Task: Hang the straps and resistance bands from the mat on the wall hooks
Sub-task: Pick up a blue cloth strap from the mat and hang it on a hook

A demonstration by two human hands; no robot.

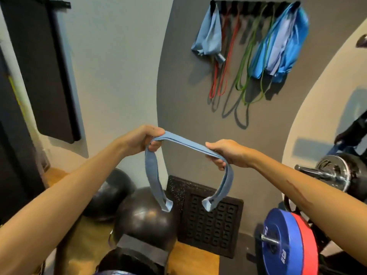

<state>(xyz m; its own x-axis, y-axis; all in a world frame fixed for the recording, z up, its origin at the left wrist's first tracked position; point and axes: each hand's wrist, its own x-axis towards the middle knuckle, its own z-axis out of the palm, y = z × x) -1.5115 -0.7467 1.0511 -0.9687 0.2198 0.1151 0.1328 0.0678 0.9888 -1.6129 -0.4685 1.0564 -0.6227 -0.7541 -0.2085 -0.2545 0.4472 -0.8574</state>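
A: Grip status?
B: Left hand (146,138) and right hand (225,152) clamped around folded blue strap (186,144), stretched below hook rack (256,5).
A: Procedure?
B: Keep folds aligned; lift centre onto free hook.

Pale blue strap (184,143); red bands (222,76), green bands (246,76) on grey wall (188,108).

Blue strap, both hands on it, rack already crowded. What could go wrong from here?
1. The hook rack already carries blue fabric, red bands, green bands and more blue straps; a free hook may be hard to hit.
2. The blue strap is folded in layers between the left hand and right hand; a layer could slip the grip.
3. Its dangling ends could snag hung bands.
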